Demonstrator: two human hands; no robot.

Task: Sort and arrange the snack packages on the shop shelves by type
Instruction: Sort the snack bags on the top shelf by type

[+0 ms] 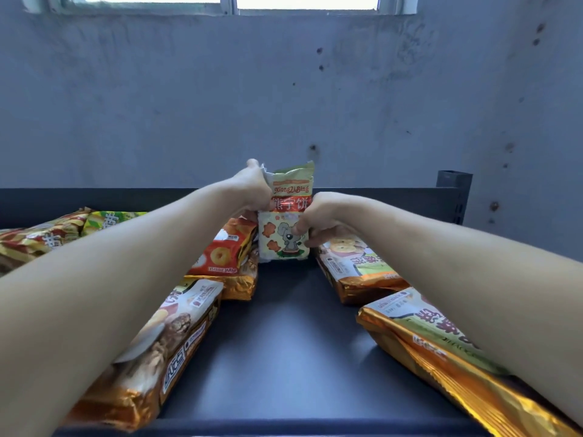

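Gold packets [151, 357]: flat either side of the shelf [284, 342] lane, grouped by type.
Bear-biscuit bag [285, 234]: upright at the lane's far end.
Left hand [252, 190]: grips its top corner.
Right hand [318, 216]: pinches its side, likely steadying it.

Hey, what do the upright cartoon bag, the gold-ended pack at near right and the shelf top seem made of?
The cartoon bag looks like thin plastic film, fairly matt; its top edge crumples softly. The gold-ended pack looks like metallised film, glossy; its gold end shows bright creased glints. The shelf top is probably painted metal, smooth and dark with a soft sheen; laminate is possible.
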